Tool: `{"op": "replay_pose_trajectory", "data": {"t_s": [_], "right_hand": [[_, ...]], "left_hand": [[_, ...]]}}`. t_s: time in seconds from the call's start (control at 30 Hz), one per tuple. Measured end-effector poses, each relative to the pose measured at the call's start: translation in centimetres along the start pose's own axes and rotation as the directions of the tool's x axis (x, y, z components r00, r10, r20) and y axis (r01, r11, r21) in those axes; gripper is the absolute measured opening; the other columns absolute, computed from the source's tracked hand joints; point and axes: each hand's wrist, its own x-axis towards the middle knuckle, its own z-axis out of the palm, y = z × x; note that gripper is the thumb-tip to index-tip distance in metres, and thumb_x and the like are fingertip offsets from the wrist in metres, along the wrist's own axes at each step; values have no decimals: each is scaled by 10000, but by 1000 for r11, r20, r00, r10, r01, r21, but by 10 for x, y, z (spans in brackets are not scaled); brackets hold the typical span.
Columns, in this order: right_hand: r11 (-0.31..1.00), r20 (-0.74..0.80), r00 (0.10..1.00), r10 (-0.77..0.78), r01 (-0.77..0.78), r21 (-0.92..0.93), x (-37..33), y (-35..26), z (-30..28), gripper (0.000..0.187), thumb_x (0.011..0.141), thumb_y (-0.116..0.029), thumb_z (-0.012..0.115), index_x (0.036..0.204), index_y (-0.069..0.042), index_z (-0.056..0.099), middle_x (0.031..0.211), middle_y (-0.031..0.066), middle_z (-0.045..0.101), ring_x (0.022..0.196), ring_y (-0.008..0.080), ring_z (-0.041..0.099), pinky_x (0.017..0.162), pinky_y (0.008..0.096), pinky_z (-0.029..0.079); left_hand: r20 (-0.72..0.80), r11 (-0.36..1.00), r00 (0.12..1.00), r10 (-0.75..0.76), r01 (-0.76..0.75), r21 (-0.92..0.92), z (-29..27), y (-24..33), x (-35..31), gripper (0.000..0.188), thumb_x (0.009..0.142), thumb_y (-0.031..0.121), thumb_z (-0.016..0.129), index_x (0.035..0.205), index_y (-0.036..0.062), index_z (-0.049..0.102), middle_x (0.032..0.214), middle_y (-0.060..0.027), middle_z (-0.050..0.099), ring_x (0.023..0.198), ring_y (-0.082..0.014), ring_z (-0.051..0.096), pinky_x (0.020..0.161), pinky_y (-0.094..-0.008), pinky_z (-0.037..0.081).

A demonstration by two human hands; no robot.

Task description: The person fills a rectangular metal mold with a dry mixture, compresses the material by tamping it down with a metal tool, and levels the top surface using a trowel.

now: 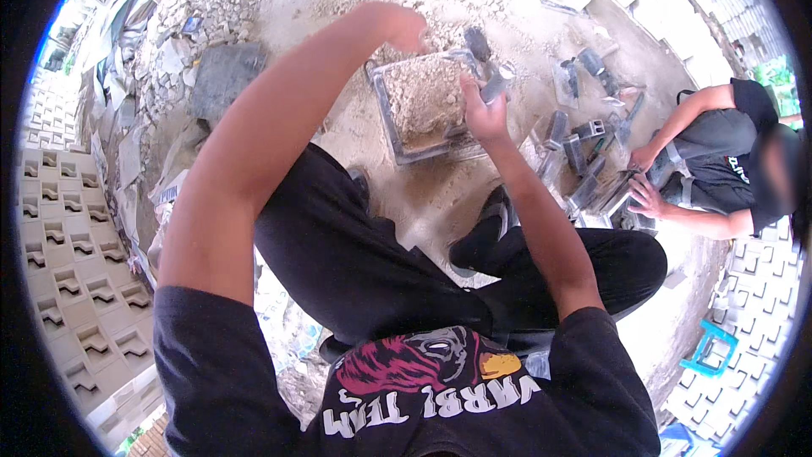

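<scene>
Crumbly material (416,101) heaps in a tray (420,154), right fingers (469,90) gripping a grey tool (501,80), left fingers (414,32) unclear.

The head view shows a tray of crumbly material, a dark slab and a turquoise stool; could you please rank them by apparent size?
1. Tray
2. Dark slab
3. Turquoise stool

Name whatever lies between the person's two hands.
In the head view, part of the crumbly pale mound in the dark-rimmed tray lies between the left hand and right hand.
</scene>
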Motion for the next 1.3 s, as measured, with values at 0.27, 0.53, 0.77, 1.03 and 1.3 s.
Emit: {"op": "replay_pose_trajectory", "data": {"t_s": [0.27, 0.53, 0.77, 1.03, 1.3], "right_hand": [[980, 65, 981, 181, -175, -91, 15, -22, -16, 364, 937, -212, 563, 601, -106, 473, 512, -43, 422, 429, 61, 384, 409, 244, 287], [995, -44, 996, 83, -80, 66, 8, -4, -16, 300, 934, -213, 569, 674, -116, 455, 521, -67, 362, 418, 51, 322, 403, 254, 236], [981, -43, 984, 174, -169, 99, 21, 9, -48, 258, 909, -168, 581, 678, -93, 495, 511, -66, 353, 402, 66, 320, 391, 262, 234], [951, -32, 963, 269, -260, 167, 22, -7, -50, 337, 915, -214, 556, 618, -116, 433, 492, -37, 343, 406, 92, 326, 403, 275, 250], [982, -62, 988, 145, -136, 134, 1, 1, -20, 280, 916, -202, 598, 673, -72, 550, 515, -46, 449, 424, 66, 419, 393, 250, 313]], "left_hand": [[-66, 998, 997, 30, -33, -44, -6, 12, -12, 580, 886, 488, 532, 1222, 17, 567, 1202, -202, 597, 1124, -347, 572, 963, -451, 450], [-36, 1000, 999, 15, -15, -18, -9, 8, -13, 586, 886, 474, 547, 1259, 22, 545, 1277, -185, 559, 1156, -326, 557, 969, -466, 447], [-75, 996, 994, 78, -81, -38, -10, 14, -17, 563, 887, 490, 542, 1222, 38, 570, 1232, -198, 580, 1133, -346, 562, 952, -466, 444], [-59, 999, 998, 25, -27, -34, -7, 8, -15, 528, 890, 482, 543, 1223, 73, 580, 1217, -177, 593, 1129, -340, 565, 950, -464, 444], [-76, 999, 997, 22, -25, -37, -1, 20, -20, 547, 890, 483, 537, 1253, 74, 567, 1234, -178, 589, 1128, -350, 567, 958, -447, 448]]}}
